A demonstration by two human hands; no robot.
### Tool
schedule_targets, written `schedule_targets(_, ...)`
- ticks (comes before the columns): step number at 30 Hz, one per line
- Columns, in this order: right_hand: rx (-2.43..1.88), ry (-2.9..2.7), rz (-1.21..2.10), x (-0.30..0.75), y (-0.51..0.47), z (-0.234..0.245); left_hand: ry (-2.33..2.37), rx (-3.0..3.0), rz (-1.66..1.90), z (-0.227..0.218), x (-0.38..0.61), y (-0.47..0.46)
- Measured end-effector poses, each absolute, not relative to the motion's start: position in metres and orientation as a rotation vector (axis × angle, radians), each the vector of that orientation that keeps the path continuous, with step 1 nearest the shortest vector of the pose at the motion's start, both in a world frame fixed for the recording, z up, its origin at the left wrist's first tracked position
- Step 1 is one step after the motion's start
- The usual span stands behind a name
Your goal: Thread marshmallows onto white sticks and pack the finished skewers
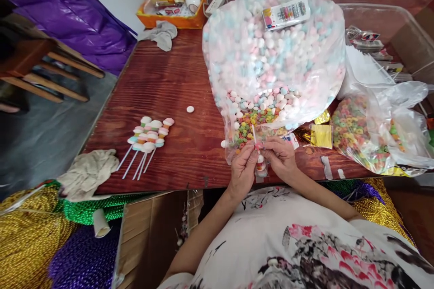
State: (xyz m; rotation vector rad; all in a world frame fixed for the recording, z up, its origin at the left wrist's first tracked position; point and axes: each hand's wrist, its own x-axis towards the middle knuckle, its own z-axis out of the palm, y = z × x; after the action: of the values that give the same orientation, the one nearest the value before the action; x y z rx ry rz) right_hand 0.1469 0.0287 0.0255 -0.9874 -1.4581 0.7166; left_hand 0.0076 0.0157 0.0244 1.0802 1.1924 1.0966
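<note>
At the table's front edge, my left hand (242,169) and my right hand (281,158) meet with fingertips pinched around a candy stick in a clear wrapper. The wrapped candy (261,163) points down toward me, and its white stick (254,133) points away. Something pink shows at the wrapper's neck between my fingers; I cannot make out exactly what. Just beyond my hands lie loose ring candies (250,123) and small marshmallows (274,98) at the mouth of a large clear bag (271,58). To the left, several marshmallow skewers (149,134) lie together on white sticks.
A single white marshmallow (190,109) lies on the wooden table (169,81). Rags (90,171) sit at its left edge. On the right are gold ties (321,136), a bag of ring candies (359,128) and a clear bin (383,9). An orange box (190,21) stands behind.
</note>
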Motion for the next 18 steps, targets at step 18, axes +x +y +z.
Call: schedule_targets(18,-0.882,-1.112,1.454,0.165,0.018,0.024,0.680,0.691,0.414,0.039,-0.001,0.029)
